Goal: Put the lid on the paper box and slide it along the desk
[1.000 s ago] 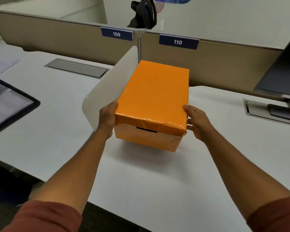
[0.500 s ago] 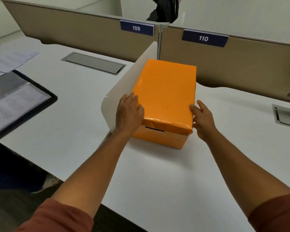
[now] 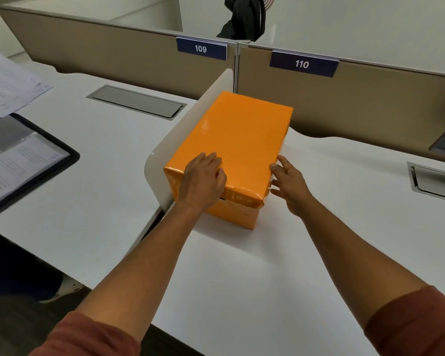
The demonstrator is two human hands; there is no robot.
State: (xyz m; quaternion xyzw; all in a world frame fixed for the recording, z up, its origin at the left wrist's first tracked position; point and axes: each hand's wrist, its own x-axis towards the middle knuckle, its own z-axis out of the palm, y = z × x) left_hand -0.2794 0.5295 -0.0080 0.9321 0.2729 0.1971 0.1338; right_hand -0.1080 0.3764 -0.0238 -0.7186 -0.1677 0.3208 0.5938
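An orange paper box (image 3: 231,214) is sitting on the white counter (image 3: 242,278) with its orange lid (image 3: 239,140) already seated on top; the lid's near edge is showing creases. The box is lying lengthwise away from the viewer, its left side just beside a low white divider panel (image 3: 170,150) that is standing upright on the counter. The left hand (image 3: 203,181) is resting palm-down on the lid's near left corner, fingers loosely spread and flat, gripping nothing. The right hand (image 3: 288,183) is lying open against the box's right side near the front corner, fingertips (image 3: 275,165) touching the lid's edge and not closing around it. Both forearms are reaching in from rust-coloured sleeves (image 3: 416,325). Behind the box, beige partitions are carrying blue labels reading 109 (image 3: 201,48) and 110 (image 3: 302,64). A black folder with papers (image 3: 23,160) is lying on the counter to the left, well apart from the box.
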